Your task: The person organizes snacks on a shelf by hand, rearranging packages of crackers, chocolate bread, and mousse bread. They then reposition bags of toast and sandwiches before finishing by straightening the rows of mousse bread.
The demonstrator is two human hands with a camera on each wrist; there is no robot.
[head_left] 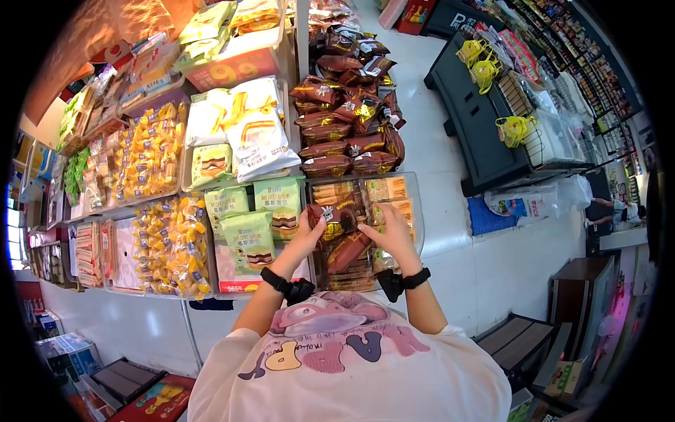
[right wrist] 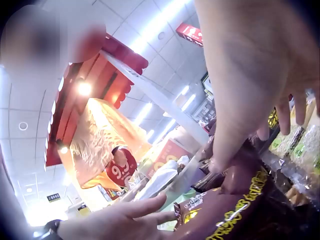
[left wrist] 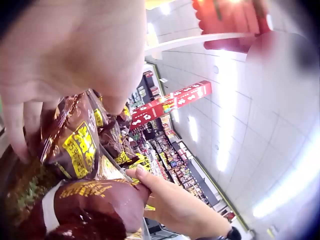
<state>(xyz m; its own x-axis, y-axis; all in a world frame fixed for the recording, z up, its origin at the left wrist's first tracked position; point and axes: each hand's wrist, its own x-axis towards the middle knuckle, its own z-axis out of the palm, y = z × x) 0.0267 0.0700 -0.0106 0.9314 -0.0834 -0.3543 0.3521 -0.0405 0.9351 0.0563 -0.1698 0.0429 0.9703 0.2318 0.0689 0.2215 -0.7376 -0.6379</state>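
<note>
Both arms reach over the clear bin (head_left: pixel 417 204), and here is the left hand (head_left: pixel 302 241) coming in across its left edge, thumb and fingers bent around the left end of a shiny brown packet (head_left: pixel 336 218). That packet sits in the left half, about midway between the far and near edges, gold print showing. Right against it, on the near side, a second brown packet (head_left: pixel 349 252) lies at a slant on rows of wrapped snacks (head_left: pixel 346 282). Over to the right hand (head_left: pixel 394 239): loosely spread, thumb touching the brown wrapping where the two packets meet, fingers stretched out above the wrapped sandwiches (head_left: pixel 395 188) along the bin's right edge; no grip to be seen there. Past the far edge, a heap of brown packets (head_left: pixel 351 112) piles up; beside the left edge, green packets (head_left: pixel 249 243) stand close by.
</note>
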